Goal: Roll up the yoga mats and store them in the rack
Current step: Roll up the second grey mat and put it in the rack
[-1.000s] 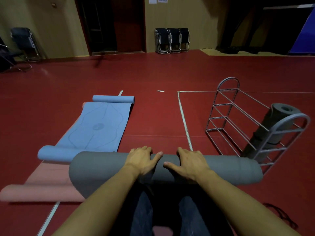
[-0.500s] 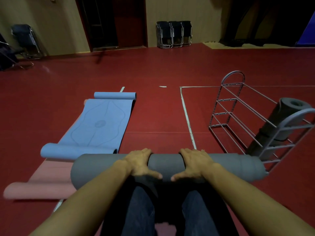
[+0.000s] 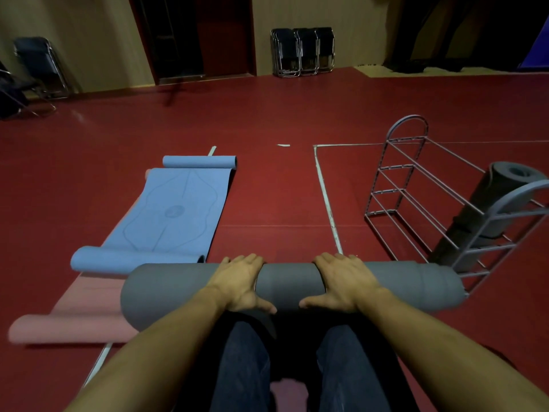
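**A:** Grey yoga mat (image 3: 289,285) status? Location?

**B:** Rolled into a thick cylinder, lying crosswise on the red floor (image 3: 282,188) right in front of the person's knees. Its right end sits just beside the foot of the rack (image 3: 416,200).

**A:** Hands?

**B:** Both on top of the roll, near its middle, a bare strip of mat between them. Left hand (image 3: 242,282): palm down, fingers draped over the far side, thumb on the near side. Right hand (image 3: 341,282): same pose, mirrored. Fingers wrap the curve of the roll, so both are gripping it.

**A:** Other mats?

**B:** Blue mat (image 3: 175,212) to the left, mostly flat, both ends curled into small rolls. Pink mat (image 3: 86,310) under and beside it, near end also curled; the grey roll covers part of it. A second grey rolled mat (image 3: 490,203) stands tilted at the far side of the rack, seen through the rack's bars.

**A:** Any brand or text?

**B:** Nothing readable. Blue mat has faint printed alignment lines and a round emblem in the centre, too dim to make out. No writing visible on the grey roll.

**A:** Rack itself?

**B:** Grey wire frame with arched ends and several tiers of bars, standing on the floor to the right, beyond a white floor line (image 3: 326,203).

**A:** Background?

**B:** Folded chairs (image 3: 301,52) stacked against the far wall.
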Motion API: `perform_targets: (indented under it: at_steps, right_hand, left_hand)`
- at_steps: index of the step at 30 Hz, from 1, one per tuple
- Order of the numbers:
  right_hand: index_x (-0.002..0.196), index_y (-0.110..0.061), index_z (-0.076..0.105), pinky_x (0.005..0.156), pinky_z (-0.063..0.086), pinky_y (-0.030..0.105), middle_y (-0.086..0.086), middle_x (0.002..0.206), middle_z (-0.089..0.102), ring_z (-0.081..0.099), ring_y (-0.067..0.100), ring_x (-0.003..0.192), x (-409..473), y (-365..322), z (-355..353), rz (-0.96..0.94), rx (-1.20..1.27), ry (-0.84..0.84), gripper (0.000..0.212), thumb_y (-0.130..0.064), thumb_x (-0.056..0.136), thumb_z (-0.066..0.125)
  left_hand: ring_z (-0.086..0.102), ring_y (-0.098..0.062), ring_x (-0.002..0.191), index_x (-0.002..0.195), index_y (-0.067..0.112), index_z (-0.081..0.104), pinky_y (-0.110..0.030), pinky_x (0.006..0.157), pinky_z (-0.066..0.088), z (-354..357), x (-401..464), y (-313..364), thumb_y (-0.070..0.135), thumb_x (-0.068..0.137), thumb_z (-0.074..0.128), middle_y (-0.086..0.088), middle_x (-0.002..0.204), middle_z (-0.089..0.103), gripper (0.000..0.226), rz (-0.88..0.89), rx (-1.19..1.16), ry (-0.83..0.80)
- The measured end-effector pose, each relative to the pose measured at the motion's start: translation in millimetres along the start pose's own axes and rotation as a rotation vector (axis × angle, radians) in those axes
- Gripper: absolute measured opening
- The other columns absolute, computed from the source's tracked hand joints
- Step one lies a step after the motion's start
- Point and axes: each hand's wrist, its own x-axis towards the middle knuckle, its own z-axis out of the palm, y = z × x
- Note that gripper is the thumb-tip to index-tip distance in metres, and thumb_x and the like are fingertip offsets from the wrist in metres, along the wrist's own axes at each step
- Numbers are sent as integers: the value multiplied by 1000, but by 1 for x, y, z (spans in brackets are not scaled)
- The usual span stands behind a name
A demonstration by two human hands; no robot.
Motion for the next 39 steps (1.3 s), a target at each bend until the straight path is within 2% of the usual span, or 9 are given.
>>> perform_targets:
  at_steps: [3,8,16,24,29,33,39]
  right_hand:
    - [129,-23,50,101,42,46,-2,126,58,57,25,115,-4,-2,-6,-13,-60,33,101,-100,65,40]
    - [130,-20,50,100,42,46,2,127,58,58,28,116,-6,-1,-40,-62,-163,124,100,-98,69,40]
    - [132,-18,53,94,45,44,5,125,62,62,29,110,-18,4,-133,-58,-302,349,105,-100,69,34]
    - [131,-23,51,97,44,43,1,125,61,60,26,113,-56,10,-219,7,-319,507,107,-104,65,30]
    - [133,-25,51,99,46,42,-1,126,62,62,24,115,-94,9,-237,7,-284,502,109,-106,63,29]
    - [130,-29,51,95,45,38,-4,125,62,62,22,115,-121,1,-217,5,-229,431,103,-106,63,31]
    - [126,-33,52,85,50,39,-8,120,64,64,22,108,-141,-9,-179,-14,-116,311,103,-108,59,28]
  left_hand:
    - [52,-21,122,139,28,45,-48,105,38,-1,-6,3,94,56,63,7,130,52,108,1,30,62]
    - [51,-21,123,138,28,45,-46,107,36,-25,-14,5,90,57,67,7,128,52,104,-3,14,177]
    - [51,-20,126,144,28,41,-44,109,36,-112,-34,10,89,60,69,8,136,52,108,26,16,360]
    - [51,-20,126,144,29,43,-44,107,36,-207,-63,35,92,56,67,8,134,53,111,81,111,525]
    - [52,-19,123,143,29,44,-45,104,38,-229,-91,57,97,51,64,10,134,54,116,86,159,493]
    - [55,-19,122,139,30,47,-46,104,40,-207,-110,67,98,49,64,10,131,57,115,100,132,421]
    - [57,-19,115,132,31,49,-44,98,43,-172,-135,76,100,46,61,11,125,58,111,97,119,272]
